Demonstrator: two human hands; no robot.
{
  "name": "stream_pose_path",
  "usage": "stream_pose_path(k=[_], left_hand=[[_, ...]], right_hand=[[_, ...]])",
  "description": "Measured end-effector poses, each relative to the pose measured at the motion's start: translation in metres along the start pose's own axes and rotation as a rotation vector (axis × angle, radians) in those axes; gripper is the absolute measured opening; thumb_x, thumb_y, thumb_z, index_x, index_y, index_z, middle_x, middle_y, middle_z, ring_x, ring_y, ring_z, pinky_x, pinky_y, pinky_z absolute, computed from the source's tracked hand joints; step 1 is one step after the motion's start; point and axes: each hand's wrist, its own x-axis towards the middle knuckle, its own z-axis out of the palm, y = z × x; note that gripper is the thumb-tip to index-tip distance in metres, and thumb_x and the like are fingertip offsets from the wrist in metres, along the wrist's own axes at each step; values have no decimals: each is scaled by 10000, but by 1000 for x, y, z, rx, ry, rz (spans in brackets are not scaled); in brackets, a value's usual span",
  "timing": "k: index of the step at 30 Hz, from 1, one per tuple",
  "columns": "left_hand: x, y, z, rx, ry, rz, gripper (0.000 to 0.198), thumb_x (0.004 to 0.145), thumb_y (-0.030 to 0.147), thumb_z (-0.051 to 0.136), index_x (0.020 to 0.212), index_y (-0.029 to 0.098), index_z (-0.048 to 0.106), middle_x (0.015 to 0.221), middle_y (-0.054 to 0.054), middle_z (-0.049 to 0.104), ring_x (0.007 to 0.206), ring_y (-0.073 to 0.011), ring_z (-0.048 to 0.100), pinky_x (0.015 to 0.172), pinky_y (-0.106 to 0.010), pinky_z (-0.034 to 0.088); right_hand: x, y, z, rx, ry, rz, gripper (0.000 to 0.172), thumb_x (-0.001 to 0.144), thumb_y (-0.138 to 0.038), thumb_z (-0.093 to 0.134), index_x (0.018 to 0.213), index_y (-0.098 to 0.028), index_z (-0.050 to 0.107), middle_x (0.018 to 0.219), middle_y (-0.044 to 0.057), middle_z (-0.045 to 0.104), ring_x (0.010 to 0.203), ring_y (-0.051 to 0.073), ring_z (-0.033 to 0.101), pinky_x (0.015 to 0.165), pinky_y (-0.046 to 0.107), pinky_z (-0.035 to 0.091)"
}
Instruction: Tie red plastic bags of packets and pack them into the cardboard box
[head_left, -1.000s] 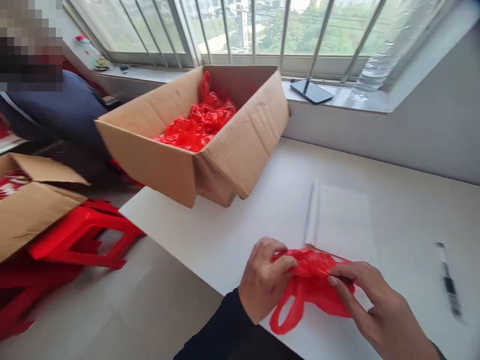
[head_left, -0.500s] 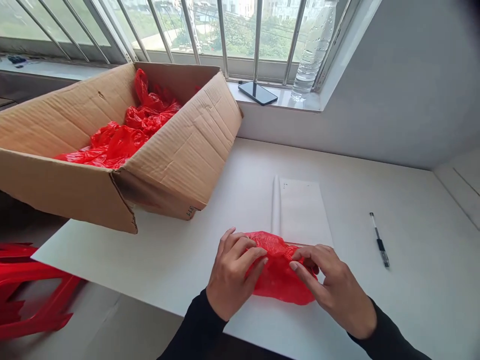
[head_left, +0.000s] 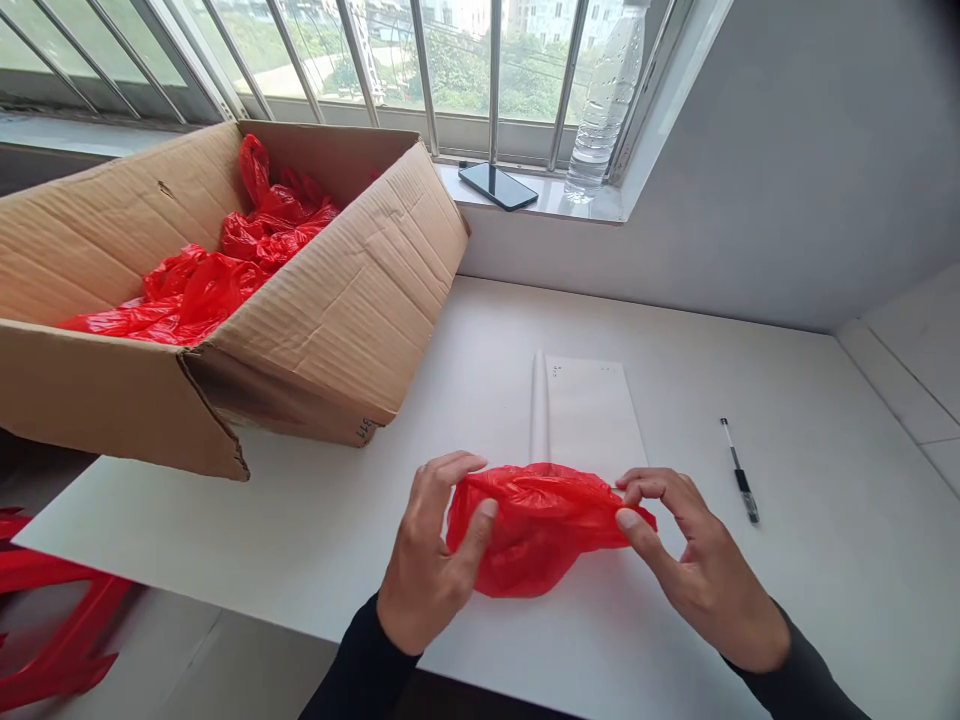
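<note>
Carton [head_left: 337,290] blocks left; room right of pen [head_left: 740,475]

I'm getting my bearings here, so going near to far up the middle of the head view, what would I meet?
Red plastic bag, then white papery item, then phone and clear bottle together on the windowsill, then window bars.

Bag [head_left: 532,535] between my left hand [head_left: 431,570] and right hand [head_left: 697,575], near the front edge of the surface [head_left: 832,600], paper [head_left: 592,415] behind, pen [head_left: 739,470] farther right, carton [head_left: 341,300] at the left edge
</note>
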Motion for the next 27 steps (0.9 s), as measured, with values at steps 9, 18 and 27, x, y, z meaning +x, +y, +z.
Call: stream_pose_path(k=[9, 18, 27], left_hand=[[10, 3, -2, -6, 0, 179, 151, 916, 125, 594, 1002, 229, 663, 921, -20, 685, 903, -192, 588, 881, -398, 473], [7, -7, -24, -84, -75, 205, 231, 897, 75, 622, 1047, 241, 678, 917, -11, 697, 872, -156, 632, 775, -291, 520], [6, -2, -29, -95, 297, -152, 55, 918, 244, 630, 972, 256, 631, 1019, -14, 589, 933, -156, 581, 806, -282, 483]], right_hand=[[5, -20, 6, 207, 62, 130, 274, 946, -509, 510, 870, -266, 612, 816, 13, 622, 751, 188, 578, 621, 275, 505], [1, 6, -3, 439, 278, 255, 307, 934, -538, 527, 1056, -262, 583, 792, -7, 556, 683, 147, 486, 574, 224, 459], [-8, 5, -7, 560, 255, 119, 153, 967, -413, 515, 1045, -289, 558, 1147, 19, 581, 1088, 195, 538, 864, 292, 465]])
